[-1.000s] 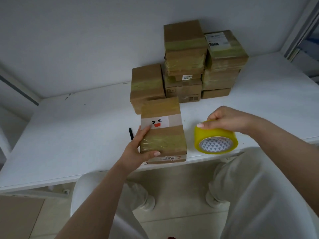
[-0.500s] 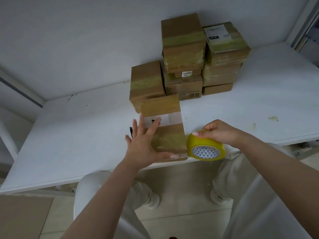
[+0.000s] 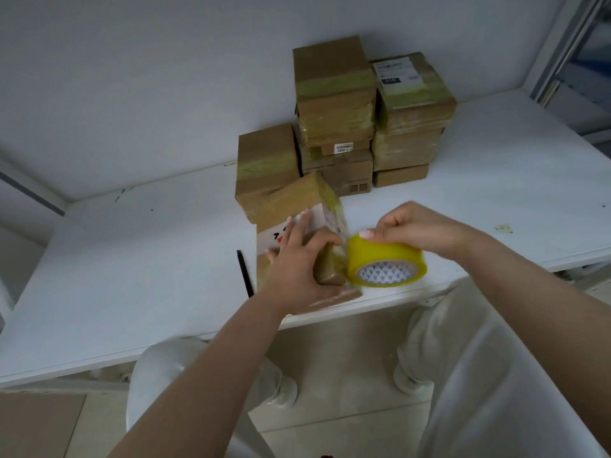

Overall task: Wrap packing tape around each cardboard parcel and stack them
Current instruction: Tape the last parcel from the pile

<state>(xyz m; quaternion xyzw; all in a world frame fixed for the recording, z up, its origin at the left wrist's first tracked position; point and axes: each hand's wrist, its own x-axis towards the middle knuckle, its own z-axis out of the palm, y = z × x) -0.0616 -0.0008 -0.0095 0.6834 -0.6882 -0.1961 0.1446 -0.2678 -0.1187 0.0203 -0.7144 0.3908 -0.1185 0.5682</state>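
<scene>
**Parcel tilted at the worktop's near edge, tape roll at its right side**

A brown cardboard parcel with a white sticker (image 3: 299,206) sits at the near edge of the white worktop (image 3: 132,276), tipped up so its far end rises toward the stacks behind. The left hand (image 3: 296,269) lies across its top, fingers spread over the sticker and thumb hooked round the parcel's right edge, gripping it. The right hand (image 3: 413,226) pinches the top of a yellow roll of packing tape (image 3: 385,261), its fingers curled on the roll's rim. The roll stands on edge just beside the parcel's right side, its patterned core facing the camera; a glossy strip seems to run from the roll onto the parcel, though the blur there makes that uncertain.

A thin black pen-like stick (image 3: 244,272) lies on the worktop just left of the parcel. Directly behind, touching or nearly touching the raised end, is a single taped brown box (image 3: 266,157). To its right stand two stacks of taped cardboard boxes: a taller middle stack (image 3: 334,94) and a right-hand stack topped by a box with a white shipping label (image 3: 413,90), both against the white wall. Pale trouser legs show below the worktop edge.
</scene>
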